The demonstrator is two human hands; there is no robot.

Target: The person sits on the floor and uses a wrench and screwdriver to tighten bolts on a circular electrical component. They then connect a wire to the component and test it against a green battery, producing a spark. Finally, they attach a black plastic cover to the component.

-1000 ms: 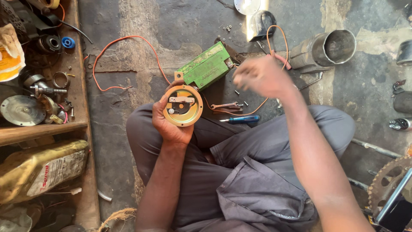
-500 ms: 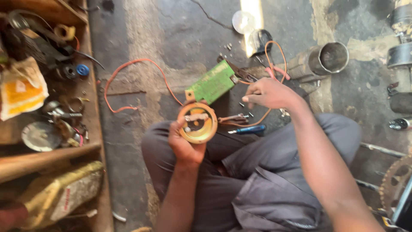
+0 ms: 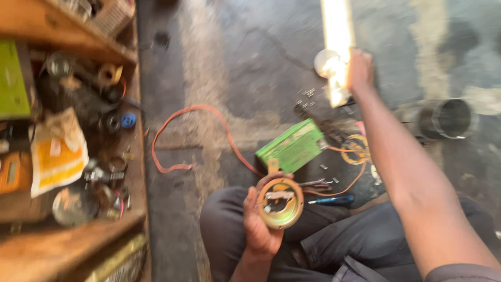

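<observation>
A: Round brass-coloured part [image 3: 280,202], that's the centre of it. It sits in the left hand [image 3: 262,225], fingers curled around its rim and clamped on it, face turned up, just above the person's lap.

B: And the right hand [image 3: 360,68]?

A: Stretched far out over the floor [image 3: 250,62], up by a small round shiny object [image 3: 324,62] and a bright streak of glare. It's blurred, so I can't tell whether the fingers are apart or together, or whether they touch anything.

B: What lies between the two hands?

A: A green box [image 3: 291,146] on the floor, just beyond the round part. An orange wire [image 3: 193,130] loops away from it to the left. A blue-handled screwdriver [image 3: 331,199] lies beside the knee, right of the round part, and small screws are scattered near the box.

B: Anything further out?

A: A metal cylinder [image 3: 448,119] on its side, off to the right beyond the right forearm. On the left, a wooden shelf [image 3: 68,47] crowded with parts, among them a yellow and white packet [image 3: 56,154] and a small blue cap [image 3: 128,121].
</observation>
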